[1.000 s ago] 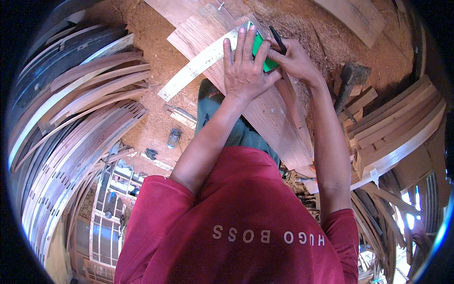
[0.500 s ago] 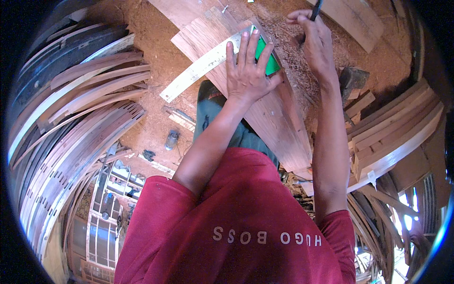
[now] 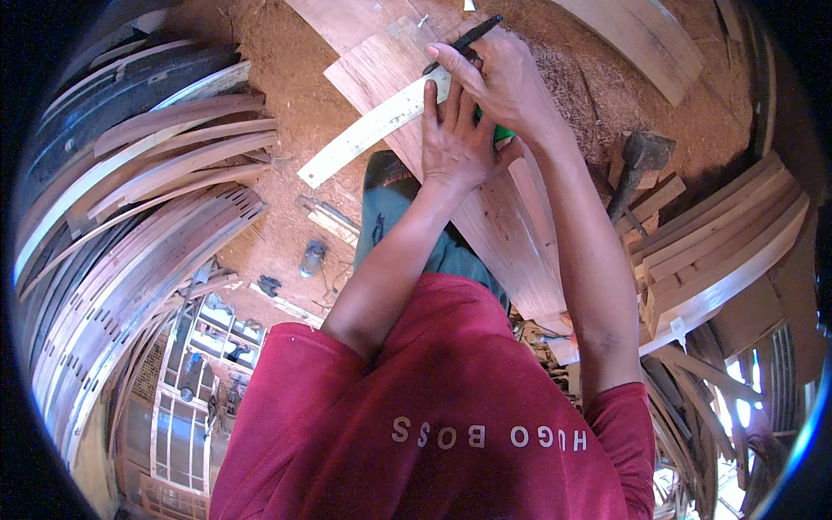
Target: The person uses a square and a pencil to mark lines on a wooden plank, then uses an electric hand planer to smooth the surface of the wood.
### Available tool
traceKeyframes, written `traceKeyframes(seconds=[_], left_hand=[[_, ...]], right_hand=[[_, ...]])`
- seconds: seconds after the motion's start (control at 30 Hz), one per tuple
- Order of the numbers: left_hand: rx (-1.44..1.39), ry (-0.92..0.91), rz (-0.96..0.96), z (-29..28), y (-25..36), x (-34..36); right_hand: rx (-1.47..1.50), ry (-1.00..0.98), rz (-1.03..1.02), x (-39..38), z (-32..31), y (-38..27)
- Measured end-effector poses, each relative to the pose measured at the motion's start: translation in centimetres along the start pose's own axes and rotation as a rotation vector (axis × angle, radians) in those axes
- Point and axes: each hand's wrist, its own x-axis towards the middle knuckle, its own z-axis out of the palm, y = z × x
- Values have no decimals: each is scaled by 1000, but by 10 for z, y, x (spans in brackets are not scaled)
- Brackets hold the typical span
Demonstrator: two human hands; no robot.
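Daylight burns out lower right; blue flare at rim. My long, flat, whitish ruler (image 3: pixel 373 131) shines, my dark-red cloth shirt (image 3: pixel 442 390) partly shadowed. Edges bow, blacken.

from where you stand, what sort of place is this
Probably a woodworking shop: slotted boards are stacked at the left, what looks like sawdust lies around, and the left hand rests on a pale ruler laid across a plank.

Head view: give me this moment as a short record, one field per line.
Left hand: fingers spread over the green-handled try square
Right hand: holds a black pen, tip by the square's blade; contact unclear
Workpiece: wooden board under the square
Right side: dark hammer-like tool, stacked timber
Left side: slotted planks
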Motion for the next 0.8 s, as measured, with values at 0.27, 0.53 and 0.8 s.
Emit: traceKeyframes(seconds=[0.27, 0.53, 0.8], left_hand=[[11, -11, -12, -2, 2, 3], [-21, 19, -22, 0, 2, 3], [-41, 29, -31, -3, 3, 5]], right_hand=[[-71, 20, -8, 1, -6, -2], [-96, -10, -98, 13, -21, -10], [-92, 15, -93, 11, -22, 3]])
